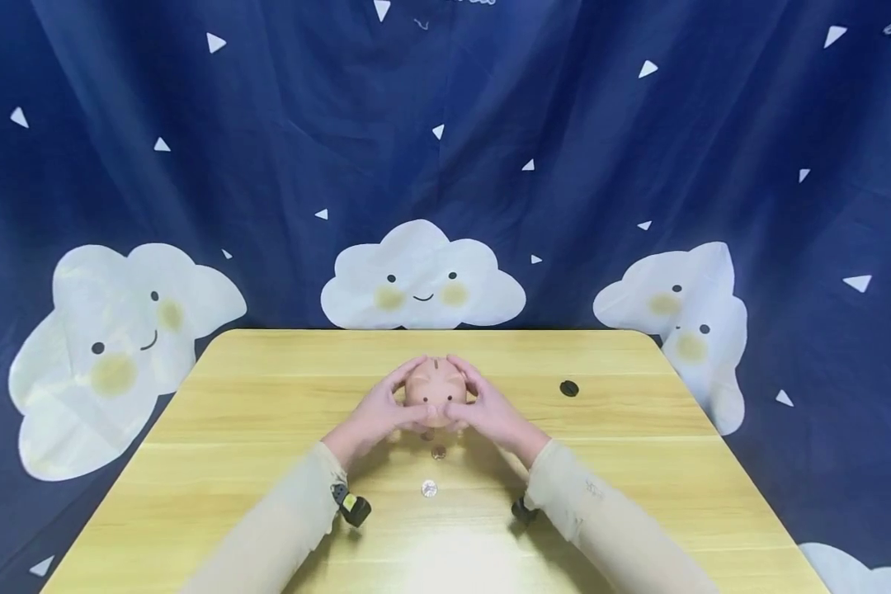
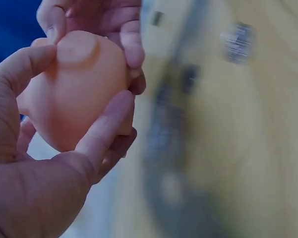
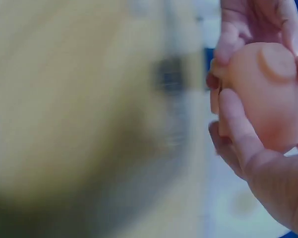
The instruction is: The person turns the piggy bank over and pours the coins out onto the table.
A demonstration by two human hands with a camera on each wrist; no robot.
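Two hands, left hand [image 1: 377,410] and right hand [image 1: 490,410], cup our piggy bank [image 1: 435,388] mid-desk [image 1: 267,388], two coins [image 1: 438,452] just below, desk edges well apart. At the left wrist, fingers [image 2: 106,126] wrap the piggy bank. At the right wrist, fingers [image 3: 238,129] clasp it; background blurred.
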